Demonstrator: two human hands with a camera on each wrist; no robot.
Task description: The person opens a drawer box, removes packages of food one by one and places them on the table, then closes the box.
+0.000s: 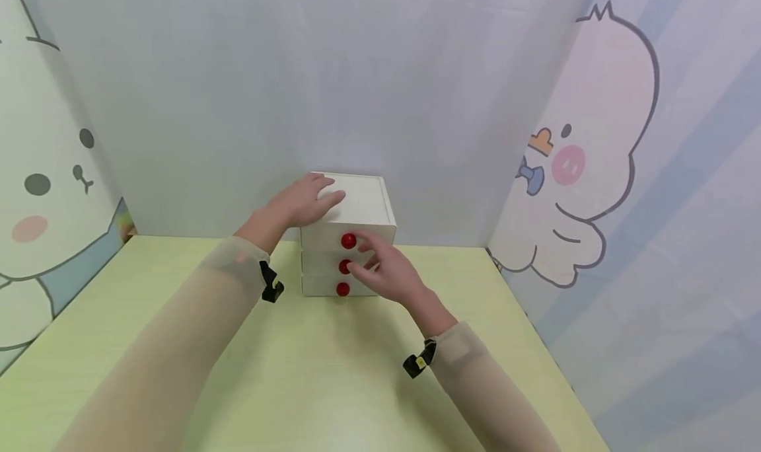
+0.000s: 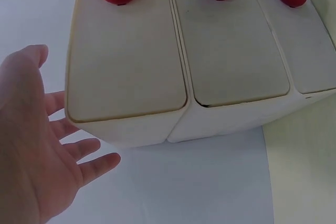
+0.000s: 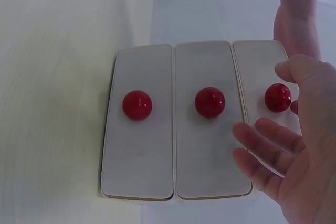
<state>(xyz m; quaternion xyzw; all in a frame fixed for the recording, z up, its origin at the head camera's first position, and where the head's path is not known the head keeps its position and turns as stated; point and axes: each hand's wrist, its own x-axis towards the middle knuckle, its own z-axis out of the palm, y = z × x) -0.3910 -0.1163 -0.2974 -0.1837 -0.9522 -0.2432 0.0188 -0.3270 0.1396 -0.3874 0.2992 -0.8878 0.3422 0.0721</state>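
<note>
A small white drawer box (image 1: 359, 201) has three stacked drawers, each with a round red knob. My left hand (image 1: 304, 201) is at the upper left edge of the box, its fingers spread; whether the palm bears on the top I cannot tell. In front of the drawers is my right hand (image 1: 389, 270), thumb and fingers apart. Its fingers are close to the top knob (image 3: 277, 97), around its side without a visible pinch. The middle knob (image 3: 210, 102) and bottom knob (image 3: 137, 105) show fully in the right wrist view. All three drawers look closed.
The box stands on a pale yellow-green table (image 1: 297, 386) near its back edge. Behind it hangs a plain grey-white curtain (image 1: 380, 75). Cartoon-printed curtains flank the table, with a white chick figure (image 1: 600, 108) on the right. Each wrist wears a small black camera mount (image 1: 271, 283).
</note>
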